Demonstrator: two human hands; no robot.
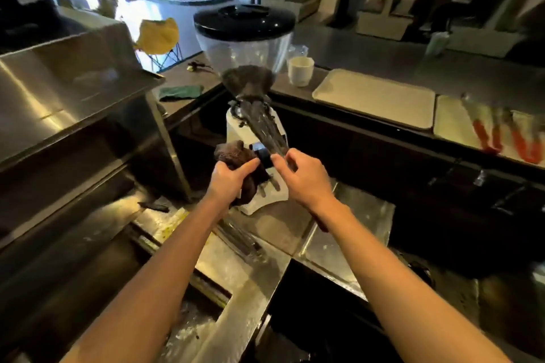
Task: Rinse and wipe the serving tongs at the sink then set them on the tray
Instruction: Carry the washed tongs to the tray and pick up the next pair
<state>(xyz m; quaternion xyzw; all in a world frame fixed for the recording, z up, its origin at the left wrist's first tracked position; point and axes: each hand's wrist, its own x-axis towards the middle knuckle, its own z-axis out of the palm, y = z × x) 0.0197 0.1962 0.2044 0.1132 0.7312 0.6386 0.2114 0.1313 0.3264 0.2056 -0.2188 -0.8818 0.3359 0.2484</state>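
Grinder (250, 115) blocks ahead; right tray (451, 118) apparently half taken by blurred tongs (501, 132).

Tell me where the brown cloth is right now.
In the head view, the brown cloth is bunched in the left hand at centre frame, in front of the white grinder, just left of the right hand holding the tongs.

right hand (305, 178) pinching blurry tongs (259, 124) pointing up toward 11 o'clock, left hand (228, 178) bunching a brown cloth (233, 153) just beside them, trays (374, 100) at 2 o'clock
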